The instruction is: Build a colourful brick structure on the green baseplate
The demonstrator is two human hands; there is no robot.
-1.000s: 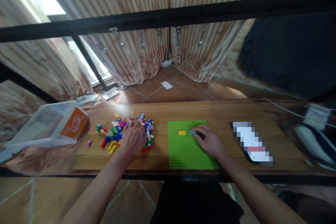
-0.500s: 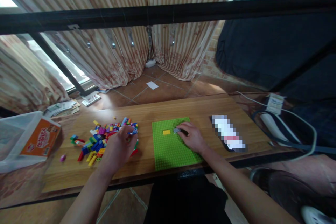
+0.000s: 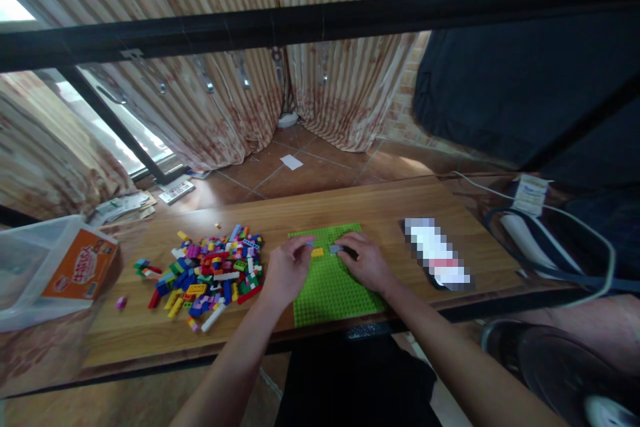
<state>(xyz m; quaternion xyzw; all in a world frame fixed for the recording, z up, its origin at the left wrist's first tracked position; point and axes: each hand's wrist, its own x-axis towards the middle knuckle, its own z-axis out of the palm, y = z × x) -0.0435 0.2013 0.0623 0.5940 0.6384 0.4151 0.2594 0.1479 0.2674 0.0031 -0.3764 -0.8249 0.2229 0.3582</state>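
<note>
On the wooden table lies a green baseplate with a yellow brick on its upper part. Just left of the yellow brick, my left hand is closed, with a small bluish-grey brick at its fingertips. To the right of the yellow brick, my right hand pinches a grey brick at the plate's surface; whether this brick is pressed onto the studs I cannot tell. A pile of mixed coloured bricks spreads over the table left of the plate.
A phone with a blurred screen lies right of the baseplate. At the far left stands a clear plastic box with an orange label. A dark metal bar crosses beyond the wooden table.
My left hand has moved right, from over the brick pile to the baseplate's left side, bringing a small bluish-grey brick. My right hand stays at the grey brick.
</note>
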